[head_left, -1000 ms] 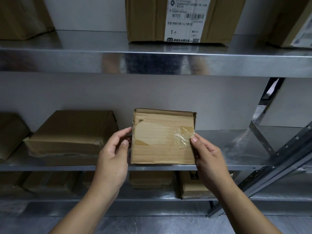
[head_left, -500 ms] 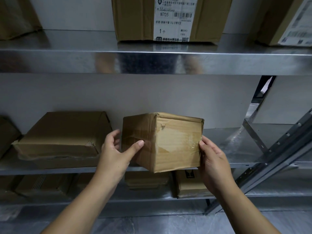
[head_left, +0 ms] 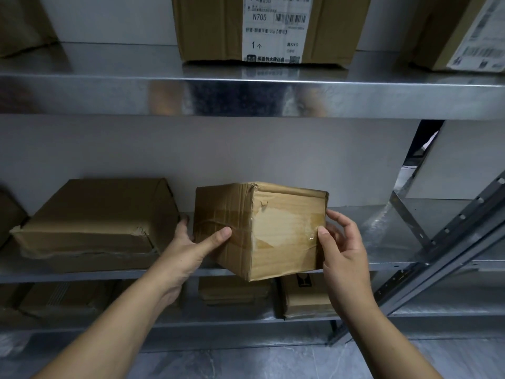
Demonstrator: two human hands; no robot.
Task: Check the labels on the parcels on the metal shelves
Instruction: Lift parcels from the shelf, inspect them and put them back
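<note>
At middle tier of a bare-metal rack, against a plain pale wall [head_left: 246, 154]. Noted three sheet-steel levels: upper shelf [head_left: 246, 97] with mirror-bright front lip, middle shelf [head_left: 382, 236] duller and scuffed, lower shelf [head_left: 437, 310] in shadow. Grey mottled floor [head_left: 246, 362] below, perforated diagonal brace [head_left: 437, 258] at right.

Held between both hands at middle-shelf level: small parcel [head_left: 284, 231], turned with one vertical corner toward the camera, near bottom corner out past the shelf lip (rear contact with the shelf not discernible). Grip of left hand [head_left: 188, 250] on the left face: thumb [head_left: 218, 236] stretched flat along the tape [head_left: 216, 217], fingers wrapped behind the far edge. Grip of right hand [head_left: 344, 247] on the right edge: thumb pressed to the front face, fingers curled round the side.

Brown corrugated card, creased, dented at the top corner; glossy clear film over a paler torn patch. Just left on the same shelf, flat parcel [head_left: 95, 214], crushed, split at one corner. On upper shelf, large parcel [head_left: 205, 28] with white printed label [head_left: 273, 31] reading N705 plus barcode; second labelled parcel [head_left: 437, 36] at far right, cut off by the frame edge. Further cartons [head_left: 306, 299] on lower shelf.
</note>
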